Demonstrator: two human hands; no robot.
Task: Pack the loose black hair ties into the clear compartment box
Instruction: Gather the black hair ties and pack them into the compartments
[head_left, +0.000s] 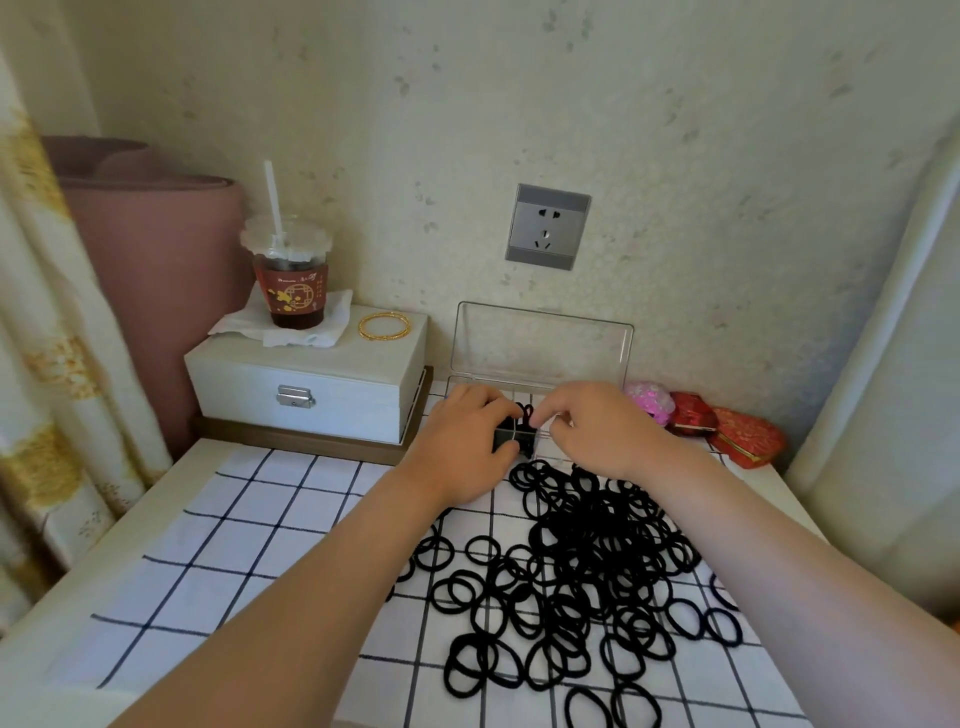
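One bunch (511, 441) is being gripped by the curled left hand (462, 434) and pinched by the right hand (592, 428) in one box (540, 338) at 12 o'clock, dozens of ties (587, 545) being left at 5 o'clock.

Beyond the right hand (605, 434) rises a mottled cream wall (675, 130), grey socket (548, 226) set in it. Left of the left hand (460, 444) sits a white box (311, 387); a patterned curtain (47, 322) hangs further left.
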